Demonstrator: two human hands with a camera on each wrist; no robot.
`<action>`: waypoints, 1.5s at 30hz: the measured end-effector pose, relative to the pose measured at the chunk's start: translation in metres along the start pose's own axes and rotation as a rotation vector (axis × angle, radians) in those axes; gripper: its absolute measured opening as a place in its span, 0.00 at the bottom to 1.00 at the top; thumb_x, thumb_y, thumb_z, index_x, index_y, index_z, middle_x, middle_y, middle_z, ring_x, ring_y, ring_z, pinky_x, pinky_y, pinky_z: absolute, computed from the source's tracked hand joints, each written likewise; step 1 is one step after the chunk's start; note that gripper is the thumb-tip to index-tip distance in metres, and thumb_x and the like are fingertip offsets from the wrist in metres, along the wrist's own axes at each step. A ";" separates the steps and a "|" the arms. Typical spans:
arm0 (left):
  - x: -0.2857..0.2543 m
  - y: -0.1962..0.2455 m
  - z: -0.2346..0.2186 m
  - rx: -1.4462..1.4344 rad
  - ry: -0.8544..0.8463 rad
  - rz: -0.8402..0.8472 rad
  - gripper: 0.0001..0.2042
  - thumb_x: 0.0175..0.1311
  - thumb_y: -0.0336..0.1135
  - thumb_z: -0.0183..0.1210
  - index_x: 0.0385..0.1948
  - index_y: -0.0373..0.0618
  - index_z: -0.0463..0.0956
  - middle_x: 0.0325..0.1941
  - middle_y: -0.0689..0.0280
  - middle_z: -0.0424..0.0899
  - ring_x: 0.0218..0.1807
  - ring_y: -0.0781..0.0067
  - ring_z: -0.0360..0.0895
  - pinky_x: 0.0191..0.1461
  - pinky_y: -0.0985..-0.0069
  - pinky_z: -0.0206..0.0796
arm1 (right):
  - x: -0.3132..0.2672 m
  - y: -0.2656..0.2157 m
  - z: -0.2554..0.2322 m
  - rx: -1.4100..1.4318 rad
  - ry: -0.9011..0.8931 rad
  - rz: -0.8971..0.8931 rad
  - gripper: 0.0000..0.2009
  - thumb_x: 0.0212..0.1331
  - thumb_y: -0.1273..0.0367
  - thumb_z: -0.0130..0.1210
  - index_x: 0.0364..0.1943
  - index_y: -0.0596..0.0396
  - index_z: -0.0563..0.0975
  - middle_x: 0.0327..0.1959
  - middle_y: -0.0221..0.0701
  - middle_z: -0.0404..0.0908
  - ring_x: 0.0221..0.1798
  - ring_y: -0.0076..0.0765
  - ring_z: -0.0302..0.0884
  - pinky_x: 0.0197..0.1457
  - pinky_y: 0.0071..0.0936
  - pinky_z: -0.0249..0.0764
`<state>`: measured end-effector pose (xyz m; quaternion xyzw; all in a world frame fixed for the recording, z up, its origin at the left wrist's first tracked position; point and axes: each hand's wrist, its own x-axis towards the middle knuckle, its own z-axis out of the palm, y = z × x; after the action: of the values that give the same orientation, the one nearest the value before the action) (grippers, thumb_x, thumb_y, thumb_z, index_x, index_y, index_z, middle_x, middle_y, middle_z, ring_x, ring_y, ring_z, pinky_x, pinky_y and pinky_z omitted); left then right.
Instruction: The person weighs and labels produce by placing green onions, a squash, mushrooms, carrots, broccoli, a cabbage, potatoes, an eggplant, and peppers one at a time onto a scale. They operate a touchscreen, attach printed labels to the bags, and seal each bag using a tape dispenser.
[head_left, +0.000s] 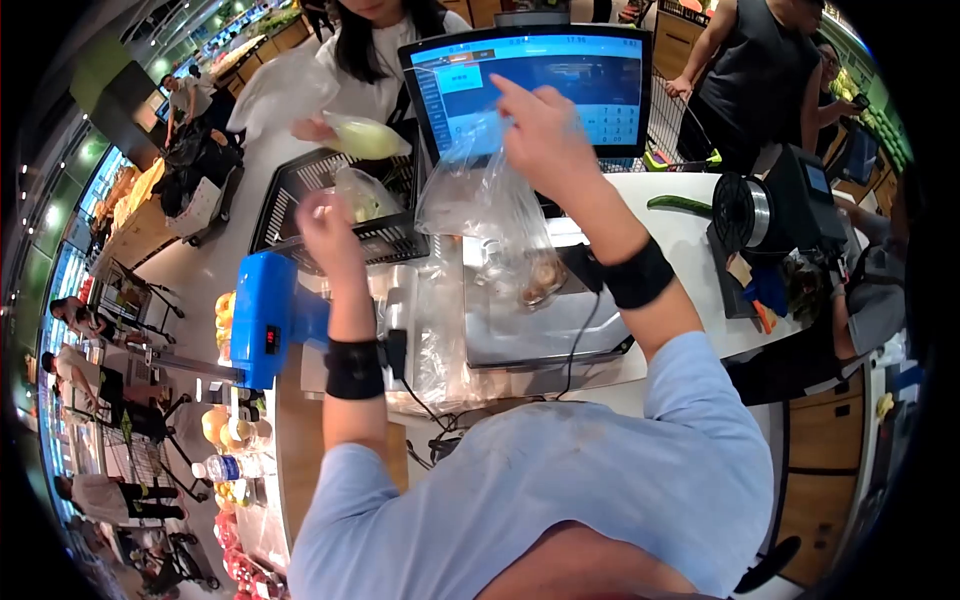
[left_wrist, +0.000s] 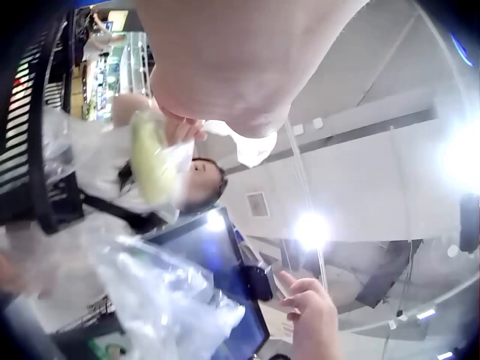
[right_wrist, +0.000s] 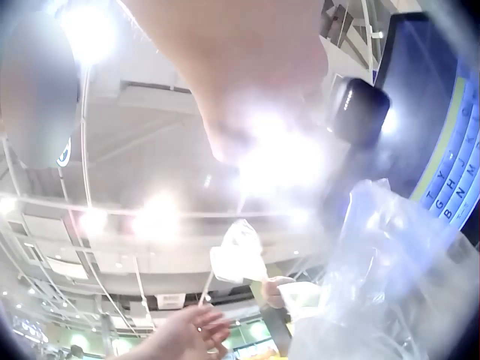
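My right hand [head_left: 545, 135] is raised before the touchscreen monitor [head_left: 540, 85], index finger stretched towards the screen and the other fingers curled in. Below it a clear plastic bag [head_left: 490, 205] stands on the metal scale [head_left: 540, 335], small brownish items [head_left: 543, 280] at its bottom. My left hand [head_left: 330, 225], loosely curled and holding nothing, hovers over the near edge of the black basket [head_left: 275, 205]. Inside the basket lies another clear bag [head_left: 365, 195] with something pale green. Across the counter, a person's hand [head_left: 312, 129] holds a bagged pale green vegetable [head_left: 368, 138].
A blue device [head_left: 262, 320] stands left of the scale, beside a stack of clear bags [head_left: 440, 330]. On the right of the counter are a cucumber [head_left: 680, 204], a film roll [head_left: 735, 212] and a black machine [head_left: 805, 200]. Cables [head_left: 575, 345] run near the scale's front.
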<state>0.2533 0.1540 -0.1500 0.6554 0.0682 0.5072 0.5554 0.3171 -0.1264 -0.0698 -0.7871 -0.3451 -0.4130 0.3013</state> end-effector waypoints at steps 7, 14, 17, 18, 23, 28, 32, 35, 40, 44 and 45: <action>-0.134 -0.051 0.039 0.324 -0.739 -0.224 0.33 0.49 0.51 0.65 0.50 0.31 0.71 0.52 0.48 0.75 0.54 0.57 0.73 0.56 0.69 0.65 | -0.157 0.026 -0.087 0.161 0.131 0.499 0.10 0.53 0.76 0.51 0.39 0.55 0.77 0.32 0.29 0.79 0.32 0.29 0.72 0.36 0.24 0.68; -0.158 -0.055 0.035 0.317 -0.536 -0.511 0.49 0.52 0.53 0.64 0.64 0.25 0.46 0.65 0.40 0.58 0.68 0.50 0.58 0.68 0.66 0.51 | -0.328 0.045 -0.132 -0.013 0.195 0.959 0.06 0.59 0.73 0.51 0.38 0.54 0.77 0.32 0.26 0.79 0.30 0.20 0.71 0.30 0.17 0.65; -0.167 -0.069 0.042 0.413 -0.706 -0.486 0.46 0.52 0.52 0.64 0.63 0.24 0.50 0.66 0.39 0.57 0.70 0.50 0.55 0.70 0.66 0.47 | -0.388 0.040 -0.125 -0.014 0.194 1.070 0.05 0.59 0.72 0.52 0.38 0.54 0.77 0.32 0.27 0.80 0.30 0.21 0.72 0.30 0.18 0.65; -0.168 -0.067 0.054 0.457 -0.747 -0.397 0.46 0.52 0.52 0.64 0.63 0.24 0.51 0.66 0.38 0.57 0.70 0.50 0.55 0.70 0.66 0.47 | -0.408 0.039 -0.123 -0.010 0.180 1.095 0.05 0.59 0.72 0.53 0.38 0.54 0.77 0.33 0.28 0.80 0.30 0.22 0.72 0.30 0.19 0.66; -0.169 -0.069 0.100 0.185 -0.821 -0.440 0.37 0.53 0.51 0.64 0.58 0.30 0.63 0.60 0.47 0.68 0.63 0.56 0.64 0.64 0.68 0.54 | -0.435 0.016 -0.103 -0.046 0.088 1.091 0.07 0.55 0.71 0.56 0.38 0.55 0.76 0.34 0.32 0.79 0.29 0.28 0.72 0.31 0.22 0.68; -0.179 -0.075 0.108 0.055 -0.716 -0.396 0.28 0.59 0.41 0.61 0.55 0.31 0.64 0.56 0.54 0.72 0.57 0.63 0.69 0.60 0.71 0.58 | -0.435 0.007 -0.084 -0.053 0.026 0.969 0.09 0.53 0.71 0.58 0.39 0.55 0.76 0.38 0.32 0.77 0.31 0.33 0.73 0.32 0.26 0.70; -0.179 -0.049 0.120 -0.112 -0.729 -0.462 0.30 0.56 0.40 0.64 0.56 0.30 0.64 0.57 0.52 0.71 0.57 0.62 0.69 0.60 0.70 0.59 | -0.438 0.012 -0.073 -0.079 0.033 0.985 0.11 0.53 0.70 0.58 0.41 0.55 0.75 0.41 0.33 0.76 0.38 0.37 0.75 0.36 0.28 0.72; -0.182 -0.056 0.136 -0.032 -0.671 -0.432 0.26 0.55 0.39 0.65 0.51 0.32 0.69 0.49 0.55 0.76 0.50 0.66 0.73 0.54 0.71 0.63 | -0.434 0.014 -0.065 -0.052 0.045 0.997 0.11 0.53 0.71 0.57 0.41 0.54 0.75 0.42 0.34 0.76 0.40 0.40 0.74 0.38 0.29 0.72; -0.185 -0.039 0.148 0.013 -0.620 -0.597 0.19 0.58 0.35 0.60 0.48 0.32 0.70 0.42 0.59 0.79 0.44 0.69 0.75 0.50 0.74 0.65 | -0.435 0.020 -0.053 -0.034 0.048 1.001 0.09 0.53 0.72 0.56 0.38 0.54 0.75 0.41 0.34 0.75 0.42 0.43 0.74 0.40 0.32 0.72; -0.186 -0.018 0.146 -0.411 -0.490 -0.752 0.12 0.65 0.32 0.49 0.45 0.35 0.69 0.43 0.60 0.76 0.43 0.67 0.75 0.48 0.71 0.68 | -0.432 0.026 -0.053 -0.035 0.025 0.996 0.05 0.54 0.73 0.54 0.35 0.55 0.74 0.36 0.35 0.76 0.41 0.46 0.73 0.41 0.34 0.71; -0.185 -0.024 0.145 -0.486 -0.405 -0.769 0.09 0.65 0.32 0.49 0.42 0.37 0.69 0.35 0.63 0.75 0.36 0.68 0.73 0.47 0.71 0.70 | -0.433 0.027 -0.053 -0.061 0.014 0.951 0.04 0.54 0.73 0.53 0.33 0.55 0.74 0.35 0.35 0.76 0.40 0.47 0.72 0.41 0.34 0.71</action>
<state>0.2840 -0.0527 -0.2591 0.5200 0.0754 0.1293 0.8410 0.1326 -0.3093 -0.4213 -0.8635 0.0676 -0.2447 0.4358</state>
